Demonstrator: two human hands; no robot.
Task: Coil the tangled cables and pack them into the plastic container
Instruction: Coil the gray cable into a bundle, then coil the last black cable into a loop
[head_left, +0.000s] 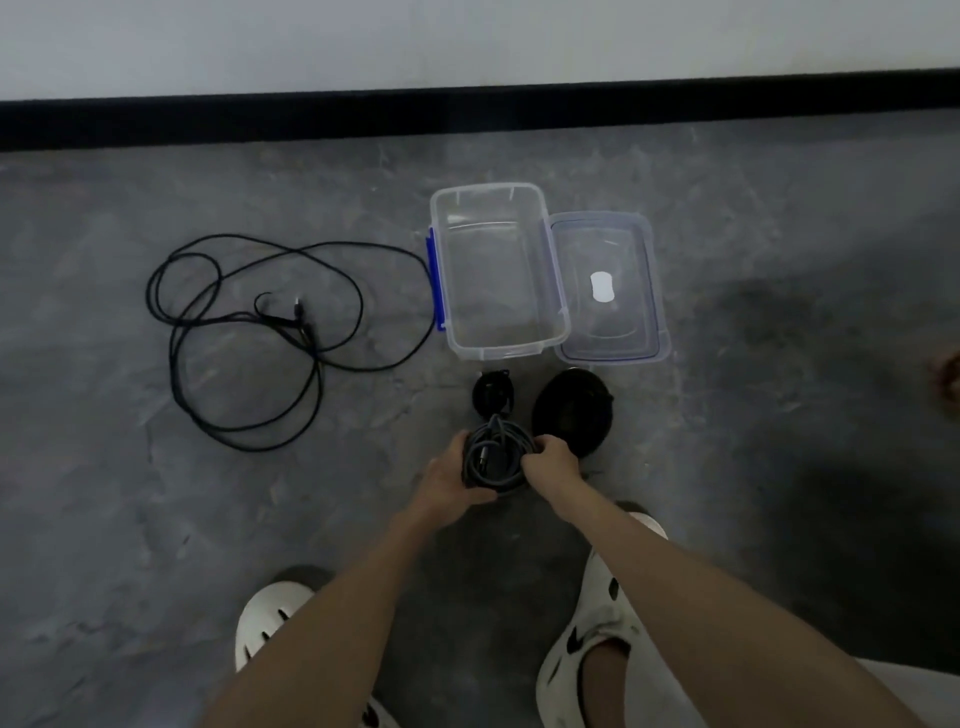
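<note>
In the head view, a person looks down at a gray floor (753, 467). Both bare arms reach forward. The left hand (447, 480) and the right hand (555, 461) hold a gray cable coil (496, 457) between them, close to the near edge of the floor. The left fingers (458, 446) curl round the left side of the coil and grip it. The right fingers (545, 448) curl round the right side and grip it too. A plug end lies across the middle of the coil.

Just past the hands, two more bundles lie on the floor. One is a small black coil (493, 392). To its right lies a big black coil (571, 410).

Past these stands the clear plastic container (501, 349), open at the top. It has a blue clip (435, 280) on its left side. The clear lid (626, 244) lies flat on the floor and touches the right side of the container. A white sticker (602, 286) is in the middle of the lid.

A loose black cable (301, 332) lies in big messy loops to the left of the container. One loop comes near the blue clip.

Near the bottom are two white shoes, a left shoe (265, 618) and a right shoe (597, 623). At the far edge of the floor runs a black strip (467, 111), with a white wall (467, 41) above it.
</note>
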